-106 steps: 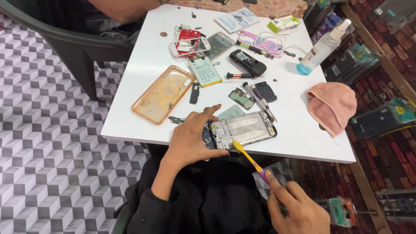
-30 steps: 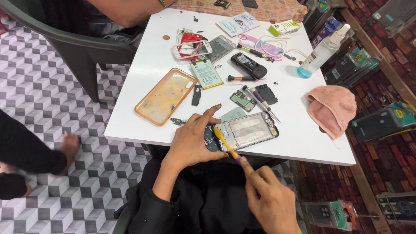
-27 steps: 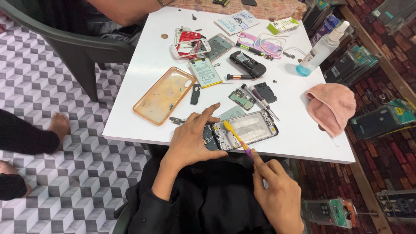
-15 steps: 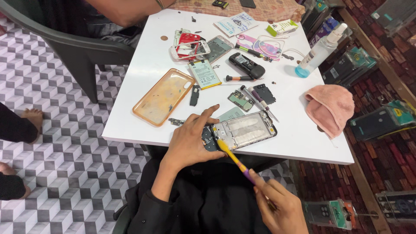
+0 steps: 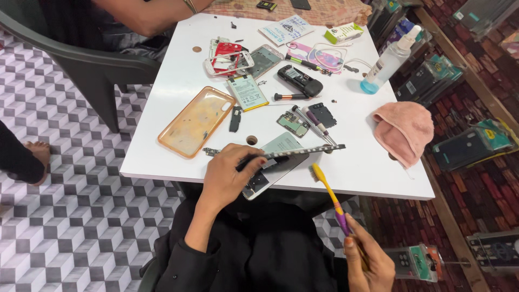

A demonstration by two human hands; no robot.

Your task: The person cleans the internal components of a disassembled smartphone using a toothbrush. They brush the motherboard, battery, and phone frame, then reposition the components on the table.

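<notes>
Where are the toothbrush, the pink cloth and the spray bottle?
toothbrush (image 5: 328, 193), head view, on its yellow handle.
pink cloth (image 5: 404, 128), head view, on its middle fold.
spray bottle (image 5: 385, 64), head view, on its clear body.

Phone frame tipped up on edge, brush pulled off.
Left hand now tilts opened phone at table's near edge; toothbrush in right hand drawn back past that edge.

The left hand curls closed in a grip, while the right hand is clenched, lower and well apart.
</notes>
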